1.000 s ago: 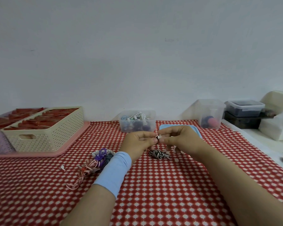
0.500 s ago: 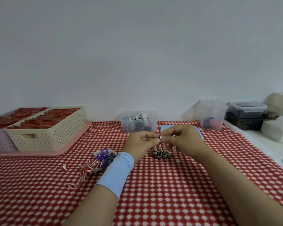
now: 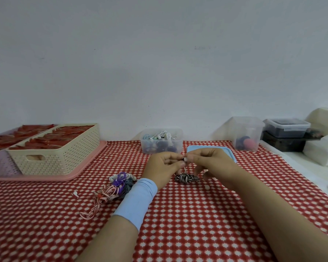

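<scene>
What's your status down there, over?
Left grip, right grip both pinch earbud. Striped cable bundle just below. Blue lid behind, not obstructing.

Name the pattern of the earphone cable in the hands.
Earphone cable: black and white stripes, head view.

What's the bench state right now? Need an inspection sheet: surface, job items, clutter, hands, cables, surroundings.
Surface: red-and-white checked cloth, lying flat.
Job's things: striped earphone, a coiled bundle on the cloth, with one strand rising to its white tip.
Clutter: earphone pile left of the bundle; blue lid behind the hands.
Hands: left hand and right hand both pinch the white tip above the bundle.
Cables: red-and-white cord trails loose from the pile.
Surroundings: clear tub of earphones, cream basket on pink tray, clear container, lidded boxes, white wall.
</scene>
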Available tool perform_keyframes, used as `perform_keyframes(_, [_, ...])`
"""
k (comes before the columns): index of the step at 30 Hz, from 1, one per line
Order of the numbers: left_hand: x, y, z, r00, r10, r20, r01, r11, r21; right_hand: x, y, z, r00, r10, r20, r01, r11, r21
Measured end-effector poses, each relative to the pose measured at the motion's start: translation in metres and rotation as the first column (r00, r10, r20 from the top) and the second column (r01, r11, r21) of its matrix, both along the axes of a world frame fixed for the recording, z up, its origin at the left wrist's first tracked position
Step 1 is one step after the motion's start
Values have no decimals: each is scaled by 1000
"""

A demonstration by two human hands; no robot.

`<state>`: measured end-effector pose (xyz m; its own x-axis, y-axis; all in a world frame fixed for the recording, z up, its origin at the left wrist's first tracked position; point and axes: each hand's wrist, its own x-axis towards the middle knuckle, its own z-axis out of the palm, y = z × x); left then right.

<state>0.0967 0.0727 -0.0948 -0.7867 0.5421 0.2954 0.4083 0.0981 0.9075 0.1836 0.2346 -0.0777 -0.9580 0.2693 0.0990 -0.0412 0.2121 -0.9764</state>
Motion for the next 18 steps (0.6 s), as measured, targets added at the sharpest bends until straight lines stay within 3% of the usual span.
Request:
perform_keyframes(4, [0, -1, 2, 1000, -2, 27, 2, 1000, -4, 1, 6, 0, 997, 70, 32, -66, 993, -97])
perform_keyframes(18, [-6, -5, 1, 998, -64, 22, 65, 997, -43, 1, 5, -1, 992, 93, 84, -83, 991, -107])
